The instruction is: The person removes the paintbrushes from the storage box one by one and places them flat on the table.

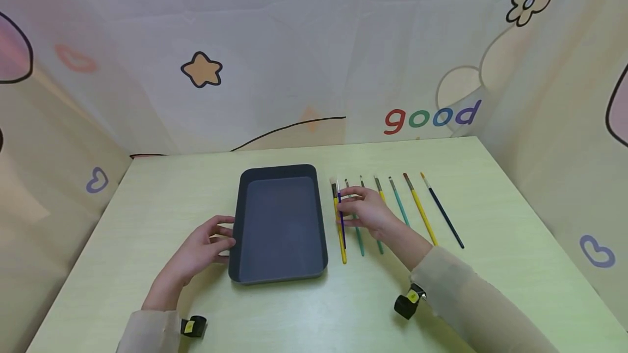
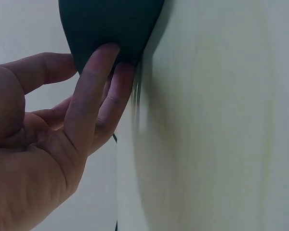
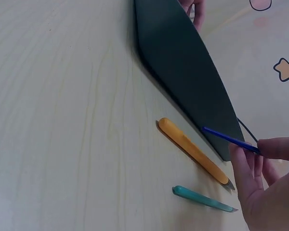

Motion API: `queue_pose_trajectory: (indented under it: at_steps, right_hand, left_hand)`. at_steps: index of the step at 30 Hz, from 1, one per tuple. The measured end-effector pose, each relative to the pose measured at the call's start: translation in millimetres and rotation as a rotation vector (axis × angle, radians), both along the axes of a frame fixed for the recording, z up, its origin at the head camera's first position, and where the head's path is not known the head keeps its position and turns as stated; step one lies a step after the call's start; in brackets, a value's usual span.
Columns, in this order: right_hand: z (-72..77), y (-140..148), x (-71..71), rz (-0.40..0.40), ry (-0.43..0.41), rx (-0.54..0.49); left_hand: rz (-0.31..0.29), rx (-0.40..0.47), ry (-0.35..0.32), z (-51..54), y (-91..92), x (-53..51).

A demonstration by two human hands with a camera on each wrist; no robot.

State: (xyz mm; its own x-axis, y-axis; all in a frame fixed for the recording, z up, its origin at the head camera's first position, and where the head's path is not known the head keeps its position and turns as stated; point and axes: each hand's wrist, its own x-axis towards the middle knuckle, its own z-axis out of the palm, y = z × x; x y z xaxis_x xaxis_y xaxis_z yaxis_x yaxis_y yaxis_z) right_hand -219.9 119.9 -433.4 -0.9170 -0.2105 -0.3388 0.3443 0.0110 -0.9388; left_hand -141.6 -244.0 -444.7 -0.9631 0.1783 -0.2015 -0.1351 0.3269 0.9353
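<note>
My right hand [image 1: 365, 211] pinches a slim blue-handled paintbrush [image 3: 229, 137] between thumb and fingers. That brush is raised above the table, close by the right side of a dark grey rectangular tray [image 1: 279, 227]. Just under it lies a yellow-handled paintbrush [image 1: 342, 244], with a teal-handled paintbrush [image 3: 202, 198] beside that. At the tray's left side, my left hand [image 1: 201, 247] rests its slightly bent fingertips against the outer wall; in the left wrist view, some fingertips are hidden behind the tray [image 2: 111, 24]. Nothing lies inside the tray.
More paintbrushes lie in a row to the right, among them a teal one [image 1: 399, 203], a yellow one [image 1: 422, 214] and a dark blue one [image 1: 446, 219]. The pale wooden table [image 1: 304, 320] meets a printed curtain [image 1: 294, 70] at the back and sides.
</note>
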Motion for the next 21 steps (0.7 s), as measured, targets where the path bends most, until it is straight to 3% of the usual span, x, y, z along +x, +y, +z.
queue_pose_trajectory:
  at_steps: [10, 21]
  right_hand:
    - [-1.0, -4, -4.4, 0.039, 0.021, 0.072]
    - [-6.2, -22, -5.6, 0.094, 0.083, 0.229]
  left_hand:
    - [0.024, -0.039, 0.004, 1.0, -1.9, 1.3]
    - [0.030, -0.050, 0.018, 1.8, -10.0, 3.8]
